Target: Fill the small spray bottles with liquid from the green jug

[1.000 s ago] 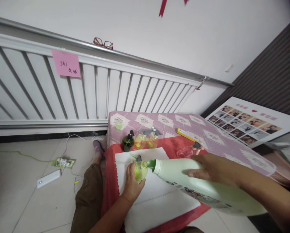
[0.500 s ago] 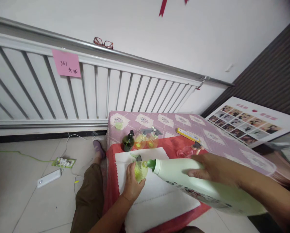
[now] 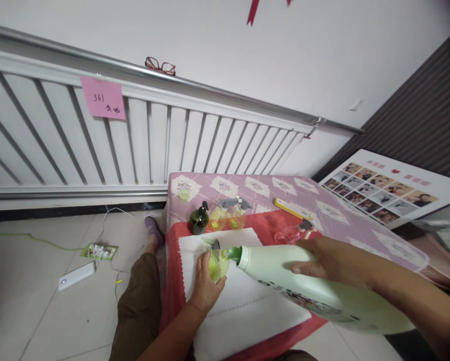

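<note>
My left hand [image 3: 206, 283] is wrapped round a small yellow-green clear bottle [image 3: 218, 265] above the white cloth [image 3: 243, 311]. My right hand [image 3: 322, 258] grips a large pale green jug [image 3: 296, 286], tipped over with its mouth to the left. The jug's green spout [image 3: 234, 255] meets the neck of the small bottle; whether liquid is flowing I cannot make out. Just behind the small bottle lies a green and dark spray head [image 3: 212, 244]. A dark green pump bottle [image 3: 199, 219] and two clear spray bottles, one of them orange-tinted [image 3: 236, 219], stand farther back.
A pink clear bottle [image 3: 288, 234] lies on the red cloth [image 3: 255, 220], near a yellow box [image 3: 292, 208]. Behind the table, which has a purple patterned cover [image 3: 247, 186], runs a white radiator [image 3: 194, 135]. A power strip [image 3: 99, 251] with cords is on the floor at left.
Almost nothing differs. Both hands, the small bottle and the tilted jug keep nearly the same position, spout against neck.
</note>
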### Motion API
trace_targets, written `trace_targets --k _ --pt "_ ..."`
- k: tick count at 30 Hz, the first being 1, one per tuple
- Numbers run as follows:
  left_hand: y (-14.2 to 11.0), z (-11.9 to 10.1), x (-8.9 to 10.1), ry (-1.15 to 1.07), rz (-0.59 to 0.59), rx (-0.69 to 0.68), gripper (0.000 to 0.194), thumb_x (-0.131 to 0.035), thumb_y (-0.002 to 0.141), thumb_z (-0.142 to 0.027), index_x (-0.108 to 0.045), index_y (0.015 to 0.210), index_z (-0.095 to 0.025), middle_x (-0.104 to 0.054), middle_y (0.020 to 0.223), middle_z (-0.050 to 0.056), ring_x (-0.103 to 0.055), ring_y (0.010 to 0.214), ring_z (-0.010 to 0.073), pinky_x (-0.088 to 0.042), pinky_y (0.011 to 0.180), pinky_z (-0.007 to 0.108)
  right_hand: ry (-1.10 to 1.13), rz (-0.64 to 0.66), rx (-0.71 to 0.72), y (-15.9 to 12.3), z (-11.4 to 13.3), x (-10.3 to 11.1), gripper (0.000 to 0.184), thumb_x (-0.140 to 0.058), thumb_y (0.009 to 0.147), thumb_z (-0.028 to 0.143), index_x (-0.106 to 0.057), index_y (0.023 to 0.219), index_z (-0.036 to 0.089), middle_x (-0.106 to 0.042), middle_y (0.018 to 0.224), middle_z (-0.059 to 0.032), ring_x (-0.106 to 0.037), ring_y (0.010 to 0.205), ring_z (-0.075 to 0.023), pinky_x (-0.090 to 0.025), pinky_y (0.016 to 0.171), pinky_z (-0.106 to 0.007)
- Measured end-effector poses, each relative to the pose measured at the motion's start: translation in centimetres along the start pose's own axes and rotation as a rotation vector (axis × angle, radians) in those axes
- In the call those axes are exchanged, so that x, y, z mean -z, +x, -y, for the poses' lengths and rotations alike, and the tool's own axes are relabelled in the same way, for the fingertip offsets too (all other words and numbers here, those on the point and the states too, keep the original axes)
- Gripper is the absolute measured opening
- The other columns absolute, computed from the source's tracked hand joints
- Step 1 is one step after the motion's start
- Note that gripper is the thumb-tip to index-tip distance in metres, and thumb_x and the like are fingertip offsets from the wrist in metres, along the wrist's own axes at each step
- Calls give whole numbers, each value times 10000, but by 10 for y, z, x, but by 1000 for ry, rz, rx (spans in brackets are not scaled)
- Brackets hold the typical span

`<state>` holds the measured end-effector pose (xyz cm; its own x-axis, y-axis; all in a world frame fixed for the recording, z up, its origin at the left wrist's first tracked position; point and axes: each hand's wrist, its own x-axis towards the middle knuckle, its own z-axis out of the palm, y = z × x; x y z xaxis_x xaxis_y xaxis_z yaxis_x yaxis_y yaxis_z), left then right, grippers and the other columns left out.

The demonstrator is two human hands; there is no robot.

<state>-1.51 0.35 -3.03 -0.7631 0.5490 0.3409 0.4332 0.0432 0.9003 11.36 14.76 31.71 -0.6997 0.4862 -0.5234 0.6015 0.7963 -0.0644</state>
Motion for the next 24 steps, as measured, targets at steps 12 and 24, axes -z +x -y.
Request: trace_targets --k 12,24 --pt "0 0 -2 -6 8 12 788 -668 669 -148 -356 1392 -138 -472 1358 184 -451 1320 332 -385 1123 516 -15 -26 -9 1 -1 -2 519 -486 820 662 -653 946 187 -758 963 -133 -701 891 -327 -504 702 -346" --pt "0 -1 -1 -15 -3 16 793 -666 667 -148 -361 1399 -174 -469 1365 159 -449 1327 312 -383 1134 477 6 -47 -12 1 -2 -3 500 -499 800 660 -649 927 201 -756 933 -118 -697 867 -315 -493 694 -341"
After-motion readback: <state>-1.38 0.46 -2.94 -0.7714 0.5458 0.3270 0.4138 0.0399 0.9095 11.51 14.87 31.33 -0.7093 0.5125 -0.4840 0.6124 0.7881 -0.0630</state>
